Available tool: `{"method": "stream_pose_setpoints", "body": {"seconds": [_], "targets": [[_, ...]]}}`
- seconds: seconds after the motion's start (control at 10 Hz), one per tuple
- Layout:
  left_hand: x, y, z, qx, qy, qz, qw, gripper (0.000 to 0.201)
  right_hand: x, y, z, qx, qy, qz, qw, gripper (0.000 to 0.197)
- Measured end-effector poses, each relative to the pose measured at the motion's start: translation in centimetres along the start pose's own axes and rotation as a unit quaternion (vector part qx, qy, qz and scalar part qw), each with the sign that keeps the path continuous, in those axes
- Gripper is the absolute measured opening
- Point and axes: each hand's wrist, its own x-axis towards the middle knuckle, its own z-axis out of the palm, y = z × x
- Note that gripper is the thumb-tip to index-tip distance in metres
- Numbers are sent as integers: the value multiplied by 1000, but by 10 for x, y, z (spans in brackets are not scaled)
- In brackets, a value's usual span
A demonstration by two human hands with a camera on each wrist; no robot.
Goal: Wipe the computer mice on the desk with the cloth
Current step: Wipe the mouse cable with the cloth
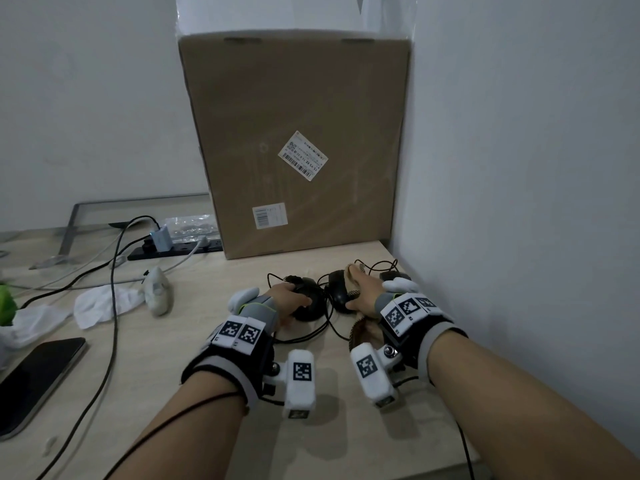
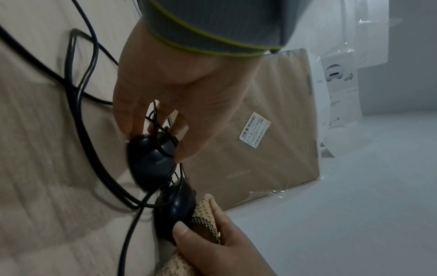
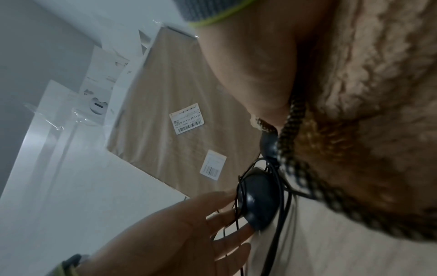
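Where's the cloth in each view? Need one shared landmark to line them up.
Head: cloth right of centre, under the right hand, draped on the right mouse.
Left wrist: bottom centre, pinched against that mouse.
Right wrist: fills the right side.
Landmark: the cardboard box, with its tilted white label.

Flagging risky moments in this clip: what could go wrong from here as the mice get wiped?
The black cables tangle around both mice, so moving the left mouse, held by the left hand, may drag the right mouse. The right hand holds the cloth against that mouse; the cloth's edge could snag a cable. A third mouse sits near the wall, easily missed.
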Motion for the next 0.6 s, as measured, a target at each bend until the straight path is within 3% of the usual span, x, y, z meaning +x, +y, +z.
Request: {"method": "stream_pose_setpoints", "body": {"seconds": [0.1, 0.2, 0.3, 0.4, 0.5, 0.6], "targets": [[-1, 4, 2, 19, -2, -4, 1000, 49, 0, 4, -2, 11, 33, -5, 999, 80], [-9, 11, -1, 39, -6, -10, 999, 51, -6, 5, -16, 80, 95, -6, 992, 71], [-19, 17, -8, 58, 7, -6, 998, 50, -23, 3, -30, 147, 112, -35, 982, 69], [-42, 24, -21, 63, 40, 26, 997, 26, -46, 0, -34, 162, 16, -62, 985, 76], [-67, 31, -38, 52, 62, 70, 994, 37, -65, -2, -27, 71, -64, -62, 993, 77], [-103, 38, -56, 46, 98, 159, 981, 41, -77, -2, -20, -23, -58, -41, 997, 53]]}}
